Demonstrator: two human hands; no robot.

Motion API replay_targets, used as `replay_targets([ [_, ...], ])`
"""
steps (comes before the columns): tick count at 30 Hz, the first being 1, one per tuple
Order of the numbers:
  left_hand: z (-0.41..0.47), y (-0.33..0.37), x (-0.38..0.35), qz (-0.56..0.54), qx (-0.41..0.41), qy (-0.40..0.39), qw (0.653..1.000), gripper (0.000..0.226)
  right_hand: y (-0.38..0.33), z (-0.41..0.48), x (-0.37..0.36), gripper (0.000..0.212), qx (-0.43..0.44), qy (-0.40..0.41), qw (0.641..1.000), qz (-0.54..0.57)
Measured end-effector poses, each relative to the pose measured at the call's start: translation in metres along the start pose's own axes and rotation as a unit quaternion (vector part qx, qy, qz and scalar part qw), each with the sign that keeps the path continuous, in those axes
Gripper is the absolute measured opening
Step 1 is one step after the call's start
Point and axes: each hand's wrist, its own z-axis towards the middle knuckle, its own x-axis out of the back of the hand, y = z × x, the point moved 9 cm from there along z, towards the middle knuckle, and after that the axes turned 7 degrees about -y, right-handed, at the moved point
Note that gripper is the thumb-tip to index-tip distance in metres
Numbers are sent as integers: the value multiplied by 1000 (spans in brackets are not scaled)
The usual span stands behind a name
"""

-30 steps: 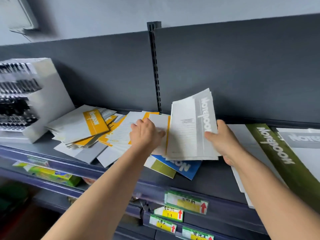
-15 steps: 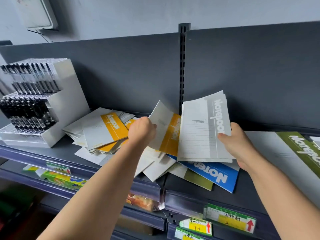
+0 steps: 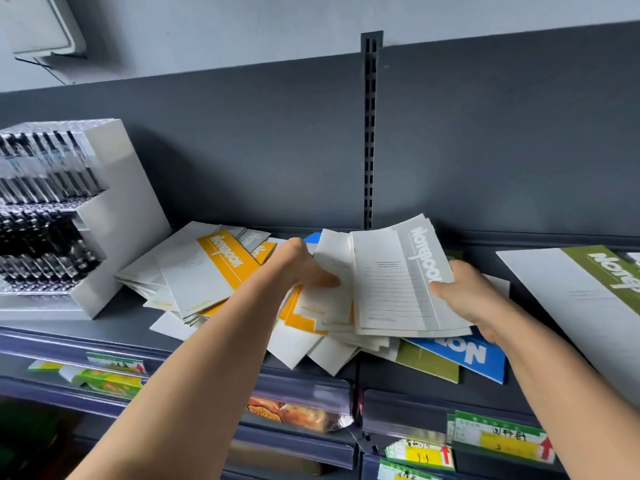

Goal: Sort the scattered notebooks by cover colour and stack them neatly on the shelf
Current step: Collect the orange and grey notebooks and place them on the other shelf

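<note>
My right hand [image 3: 464,299] holds a small stack of grey-striped notebooks [image 3: 398,282] tilted above the shelf [image 3: 114,323]. My left hand [image 3: 301,265] grips a white-backed notebook with a yellow cover [image 3: 332,271] lifted against that stack. Under them lie a blue notebook [image 3: 471,355], a green one [image 3: 426,362] and several white-backed ones. Left of my arm sits a loose pile topped by a yellow-striped notebook [image 3: 207,268]. A large green-striped notebook [image 3: 585,299] lies at the right.
A white pen display box [image 3: 104,216] stands at the shelf's left end. A dark back panel with a slotted upright [image 3: 370,133] rises behind. Price tags [image 3: 498,438] line the shelf's front edge, with packaged goods [image 3: 298,415] on the lower shelf.
My left hand has lifted the yellow-covered notebook from the pile and brought it right, up against the grey stack. The camera view has shifted left.
</note>
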Motion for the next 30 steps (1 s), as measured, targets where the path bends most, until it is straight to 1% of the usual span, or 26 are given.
replay_targets([
  [3,-4,18,-2,33,-48,7,998,47,-1,-2,8,26,13,38,998,40],
  [4,-5,23,-1,37,-59,15,997,43,-2,-4,12,24,17,55,997,56],
  [8,-8,26,11,18,-82,75,994,44,-1,-11,21,23,25,99,989,107],
  [10,-8,19,19,-9,-79,116,990,40,-3,-15,21,24,26,104,986,129],
  [12,-6,11,24,-48,-75,132,987,35,-3,-18,21,24,27,109,982,154],
  [14,-4,2,23,-106,-58,110,987,31,-3,-23,21,23,29,114,976,182],
  [16,-7,-4,18,-173,-45,71,981,30,-2,-26,19,25,27,119,974,190],
  [18,-13,-1,7,-242,-44,5,969,40,0,-29,16,26,20,117,975,187],
  [20,-20,8,-2,-280,-57,-53,957,51,4,-35,13,23,12,115,974,194],
  [21,-24,12,-4,-291,-69,-64,952,51,7,-39,14,21,11,117,972,204],
  [23,-35,24,-2,-316,-95,-63,942,42,13,-52,23,17,24,134,963,234],
  [24,-41,29,-1,-341,-105,-63,932,37,17,-59,29,15,29,145,956,253],
  [27,-63,55,-9,-432,-128,-102,887,24,32,-91,55,16,23,177,931,319],
  [30,-82,92,-29,-441,-151,-129,875,36,49,-126,86,17,22,206,907,366],
])
